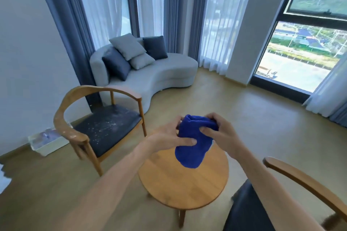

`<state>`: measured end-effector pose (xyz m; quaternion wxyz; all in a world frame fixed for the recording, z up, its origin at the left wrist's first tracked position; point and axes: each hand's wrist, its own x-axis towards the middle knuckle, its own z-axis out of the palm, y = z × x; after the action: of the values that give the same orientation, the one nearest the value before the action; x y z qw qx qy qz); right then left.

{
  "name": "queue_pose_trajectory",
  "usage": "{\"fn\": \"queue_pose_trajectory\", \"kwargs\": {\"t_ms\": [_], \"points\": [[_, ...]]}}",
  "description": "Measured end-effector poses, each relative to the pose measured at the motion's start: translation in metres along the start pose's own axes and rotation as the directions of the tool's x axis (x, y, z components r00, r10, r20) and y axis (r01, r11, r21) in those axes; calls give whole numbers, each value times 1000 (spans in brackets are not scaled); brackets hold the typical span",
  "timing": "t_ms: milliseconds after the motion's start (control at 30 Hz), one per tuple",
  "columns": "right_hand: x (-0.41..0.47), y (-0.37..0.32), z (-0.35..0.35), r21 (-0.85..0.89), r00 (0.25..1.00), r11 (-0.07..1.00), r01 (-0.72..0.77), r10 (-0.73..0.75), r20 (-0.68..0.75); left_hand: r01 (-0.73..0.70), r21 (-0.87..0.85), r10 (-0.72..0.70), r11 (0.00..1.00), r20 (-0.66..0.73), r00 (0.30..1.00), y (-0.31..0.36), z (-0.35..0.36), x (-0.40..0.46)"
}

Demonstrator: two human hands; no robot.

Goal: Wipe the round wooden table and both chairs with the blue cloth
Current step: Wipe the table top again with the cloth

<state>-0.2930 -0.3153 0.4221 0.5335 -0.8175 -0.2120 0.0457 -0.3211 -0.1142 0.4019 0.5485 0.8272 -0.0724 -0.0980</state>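
blue cloth (193,144): bunched, hanging in the air above the round table (184,180) | left hand (167,137): fingers curled, pinching cloth's left side | right hand (219,131): fingers curled, gripping its upper right

Bare floor (244,118) lying open at 1 o'clock of round table (180,184); chair (97,122) blocking 10 o'clock, second chair (281,193) crowding 4 o'clock.
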Motion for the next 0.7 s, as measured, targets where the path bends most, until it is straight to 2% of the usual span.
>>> {"fn": "queue_pose_trajectory", "kwargs": {"t_ms": [167, 300, 400, 633, 700], "points": [[46, -28, 68, 114, 994, 993, -41, 51, -92, 80, 12, -80, 997, -1, 997, -48, -70, -19], [74, -25, 102, 38, 977, 998, -54, 61, -204, 121, -20, -121, 992, 16, 993, -69, -98, -10], [95, -14, 113, 30, 950, 995, -95, 99, -296, 172, -117, -172, 978, 16, 985, -84, -113, 7], [151, 34, 118, 131, 897, 972, -195, 231, -376, 289, -213, -251, 933, 189, 949, -130, -139, 74], [170, 59, 117, 142, 874, 959, -246, 283, -394, 323, -194, -276, 926, 237, 932, -146, -141, 101]]}}
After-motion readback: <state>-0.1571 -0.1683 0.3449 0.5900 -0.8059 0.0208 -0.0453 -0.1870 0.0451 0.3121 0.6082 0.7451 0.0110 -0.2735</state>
